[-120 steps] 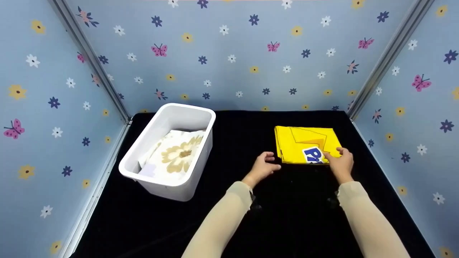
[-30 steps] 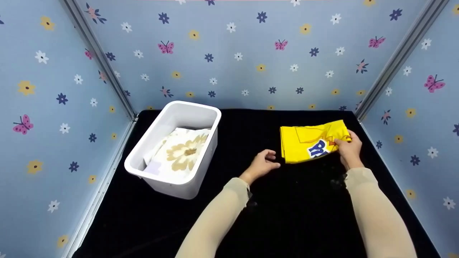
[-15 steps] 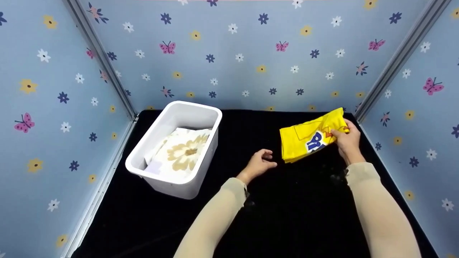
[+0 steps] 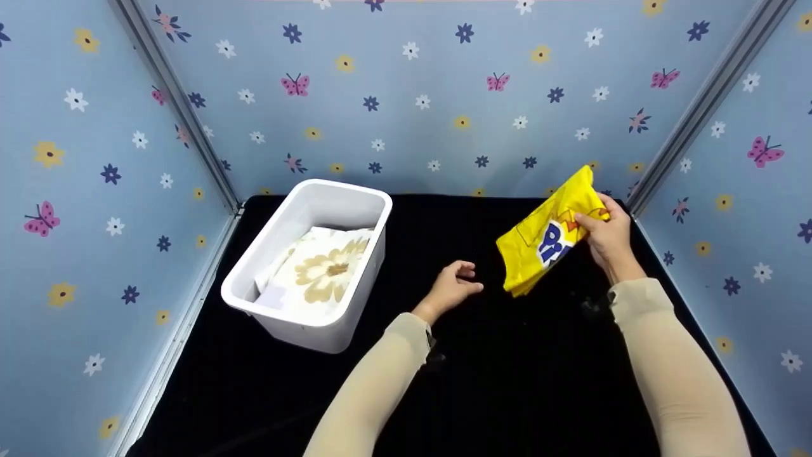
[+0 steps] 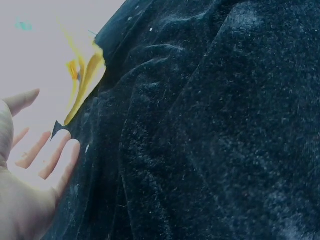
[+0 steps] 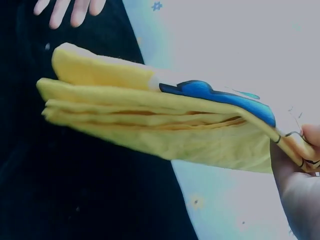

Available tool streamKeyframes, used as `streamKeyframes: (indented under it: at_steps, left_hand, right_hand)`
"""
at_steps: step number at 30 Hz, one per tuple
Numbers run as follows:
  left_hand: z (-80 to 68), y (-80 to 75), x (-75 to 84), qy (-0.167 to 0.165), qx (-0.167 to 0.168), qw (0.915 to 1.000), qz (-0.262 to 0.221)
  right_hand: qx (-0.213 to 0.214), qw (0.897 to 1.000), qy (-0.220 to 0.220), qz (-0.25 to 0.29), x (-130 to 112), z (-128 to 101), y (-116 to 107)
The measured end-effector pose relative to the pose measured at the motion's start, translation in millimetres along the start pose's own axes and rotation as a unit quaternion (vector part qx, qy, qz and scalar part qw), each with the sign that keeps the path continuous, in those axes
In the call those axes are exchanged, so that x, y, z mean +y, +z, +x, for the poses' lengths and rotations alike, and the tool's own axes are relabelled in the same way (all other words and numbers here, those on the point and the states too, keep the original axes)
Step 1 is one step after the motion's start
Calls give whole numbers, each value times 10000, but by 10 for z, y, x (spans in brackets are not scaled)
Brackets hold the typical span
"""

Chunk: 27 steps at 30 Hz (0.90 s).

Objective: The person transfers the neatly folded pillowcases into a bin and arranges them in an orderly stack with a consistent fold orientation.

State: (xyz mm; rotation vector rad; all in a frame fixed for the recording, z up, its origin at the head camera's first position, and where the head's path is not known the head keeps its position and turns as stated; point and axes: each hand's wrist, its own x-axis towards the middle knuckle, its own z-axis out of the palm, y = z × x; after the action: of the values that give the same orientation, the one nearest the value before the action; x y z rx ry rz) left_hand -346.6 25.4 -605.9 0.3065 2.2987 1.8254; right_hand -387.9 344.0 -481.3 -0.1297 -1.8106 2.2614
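Note:
My right hand (image 4: 610, 238) grips one end of a folded yellow cloth (image 4: 530, 254) printed with blue-and-white lettering. The cloth tilts, its held end raised and its far end hanging down to the left. In the right wrist view several folded layers of the cloth (image 6: 150, 120) show edge-on, the thumb on top at its right end. My left hand (image 4: 449, 287) is apart from the cloth, to its left, and holds nothing. In the left wrist view the left hand's fingers (image 5: 64, 165) are relaxed, with the yellow cloth (image 5: 87, 82) beyond them.
A white plastic bin (image 4: 365, 289) stands on the left of the black-covered table (image 4: 507, 381). Inside it lies a white cloth (image 4: 323, 270) with a beige flower print. Blue flower-patterned walls (image 4: 406, 127) close in the back and both sides.
My right hand has taken hold of the yellow cloth's right end and raised it, so the cloth went from lying flat to hanging tilted. My left hand has drawn slightly leftward.

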Motion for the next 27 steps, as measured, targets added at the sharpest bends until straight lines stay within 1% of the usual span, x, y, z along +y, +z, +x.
streamKeyframes:
  at_steps: [5,10,13,19,27]
  left_hand:
    - [-11,43,-20,-72,-49,9996,-262]
    - [-21,100,-42,-93,-76,9987,-502]
    - [-28,108,-50,-119,-58,9987,-493]
    - [-29,90,-73,-87,33,9995,-313]
    - [-17,17,-91,-62,-58,9992,-393]
  right_hand:
    - [-264,9995,-139,-34,-113,-45,123]
    - [-642,9977,-206,45,-187,-107,222]
    - [-866,9958,-291,-11,-212,-138,283]
    - [-1268,9913,-313,-186,-289,-207,378]
    - [-1862,9805,-317,-541,-383,-321,479]
